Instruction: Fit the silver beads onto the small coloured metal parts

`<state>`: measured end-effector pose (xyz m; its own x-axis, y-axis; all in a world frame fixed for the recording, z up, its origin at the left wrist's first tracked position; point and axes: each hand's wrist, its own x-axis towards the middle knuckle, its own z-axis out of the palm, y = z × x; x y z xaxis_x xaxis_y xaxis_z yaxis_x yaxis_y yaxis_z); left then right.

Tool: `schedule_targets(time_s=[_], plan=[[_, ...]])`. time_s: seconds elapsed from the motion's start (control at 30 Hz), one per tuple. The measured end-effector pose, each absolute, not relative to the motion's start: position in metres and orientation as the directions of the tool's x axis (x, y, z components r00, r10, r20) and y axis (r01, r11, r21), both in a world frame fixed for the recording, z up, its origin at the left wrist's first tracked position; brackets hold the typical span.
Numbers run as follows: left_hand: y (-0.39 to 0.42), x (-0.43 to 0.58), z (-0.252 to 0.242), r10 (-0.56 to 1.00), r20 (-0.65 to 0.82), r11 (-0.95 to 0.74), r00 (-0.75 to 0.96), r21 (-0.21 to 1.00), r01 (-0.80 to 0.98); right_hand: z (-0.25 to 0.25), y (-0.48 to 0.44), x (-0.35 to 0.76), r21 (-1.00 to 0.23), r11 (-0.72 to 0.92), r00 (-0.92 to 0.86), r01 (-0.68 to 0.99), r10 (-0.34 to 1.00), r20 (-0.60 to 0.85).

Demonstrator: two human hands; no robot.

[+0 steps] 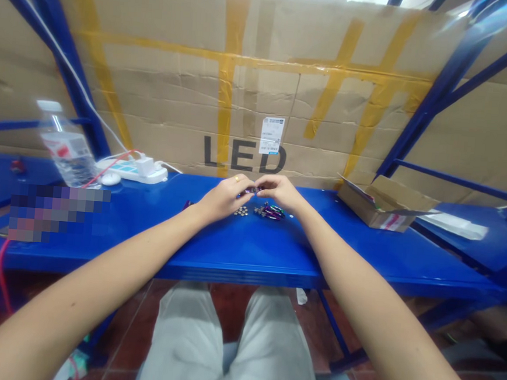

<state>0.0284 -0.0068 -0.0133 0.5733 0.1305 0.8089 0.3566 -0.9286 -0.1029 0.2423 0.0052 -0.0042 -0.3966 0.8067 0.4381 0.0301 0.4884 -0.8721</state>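
Note:
Over the back middle of the blue table [231, 247], my left hand [229, 197] and my right hand [278, 191] meet fingertip to fingertip. Both are closed around small dark, shiny pieces that are mostly hidden by the fingers. Just below the hands lies a group of small silvery round parts [242, 211]. To their right, under my right hand, is a little pile of purple and green metallic pieces [273, 212]. Another purple piece [187, 205] shows at the left edge of my left wrist.
An open cardboard box [377, 208] stands at the right, beside white papers [457, 223]. At the left are a water bottle [70, 152], a white power strip [138, 171] and a red cable [3, 276]. A large cardboard sheet [164, 101] backs the table.

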Motion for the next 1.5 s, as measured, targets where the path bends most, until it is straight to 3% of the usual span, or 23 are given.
schedule_targets(time_s=[0.27,0.43,0.53,0.83,1.17,1.5], plan=[[-0.013,0.031,-0.009,0.169,0.834,-0.929,0.526,-0.044,0.368,-0.001,0.005,0.246,-0.817,0.564,-0.361,0.120,0.791,0.493],[-0.005,0.031,-0.019,0.366,0.711,-0.879,0.600,0.052,0.474,0.001,0.004,0.246,-0.611,0.718,-0.499,0.333,0.684,0.532],[-0.003,0.030,-0.022,0.405,0.674,-0.861,0.618,0.055,0.505,0.002,0.002,0.246,-0.530,0.761,-0.535,0.373,0.643,0.547],[-0.005,0.029,-0.020,0.360,0.733,-0.886,0.577,0.074,0.459,0.006,0.000,0.247,-0.733,0.630,-0.474,0.256,0.743,0.473],[-0.004,0.030,-0.019,0.317,0.755,-0.902,0.574,0.054,0.427,0.008,-0.004,0.245,-0.650,0.706,-0.454,0.280,0.694,0.559],[-0.019,0.034,-0.010,0.063,0.904,-0.923,0.423,-0.108,0.369,0.011,-0.006,0.246,-0.763,0.618,-0.401,0.188,0.758,0.515]])
